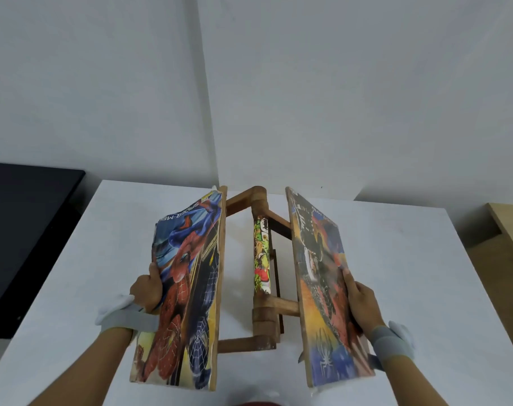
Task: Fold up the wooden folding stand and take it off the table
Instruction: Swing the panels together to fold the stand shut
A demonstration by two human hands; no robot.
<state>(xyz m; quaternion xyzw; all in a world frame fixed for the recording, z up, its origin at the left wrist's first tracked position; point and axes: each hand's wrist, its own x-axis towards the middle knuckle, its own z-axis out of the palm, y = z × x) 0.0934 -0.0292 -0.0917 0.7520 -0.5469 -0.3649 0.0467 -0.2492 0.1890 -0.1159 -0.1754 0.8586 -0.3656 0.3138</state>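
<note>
While seemingly held: two hands (pixel 249 294), two panels (pixel 322 282).

A white rectangular table (pixel 396 259) carries a wooden folding stand with picture-covered panels (pixel 261 288) at its middle.

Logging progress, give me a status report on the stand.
Left hand and right hand press the stand's two panels. Half folded, on the table. Nothing in the way.

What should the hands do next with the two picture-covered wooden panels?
Probably press the left picture-covered wooden panel and right panel together: left hand and right hand already grip their outer faces, a gap remains around the wooden hinge frame.
</note>
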